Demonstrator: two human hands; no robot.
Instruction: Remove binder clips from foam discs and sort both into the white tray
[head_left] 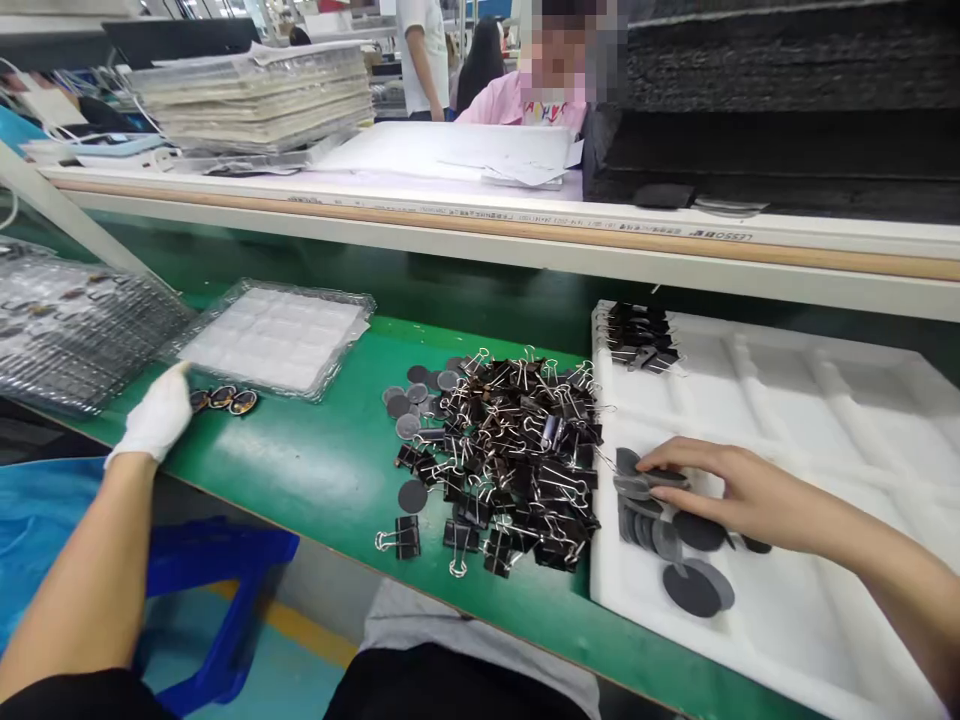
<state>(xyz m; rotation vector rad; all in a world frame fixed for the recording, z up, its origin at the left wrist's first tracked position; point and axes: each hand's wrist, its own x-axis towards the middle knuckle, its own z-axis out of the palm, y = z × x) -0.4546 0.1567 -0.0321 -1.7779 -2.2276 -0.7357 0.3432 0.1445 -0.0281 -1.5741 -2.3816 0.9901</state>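
My left hand (156,412), in a white glove, rests at the green table's left front edge with its fingers stretched out. Beside it lie a few small dark glossy ovals with gold-coloured rims (223,398). Over the white tray (780,620), my bare right hand (716,485) pinches a thin dark grey disc (663,478) between thumb and fingers. More discs lie under and around these fingers, including an overlapping row (649,530) and a larger dark disc (691,590). Black binder clips (517,450) with wire handles form a heap between my hands.
Loose grey discs (409,405) lie left of the heap. Several clips (641,335) line the tray's far corner. A clear plastic tray (270,335) and stacked clear trays (75,330) stand left. A shelf (480,225) crosses above the table; a person (517,95) sits beyond it.
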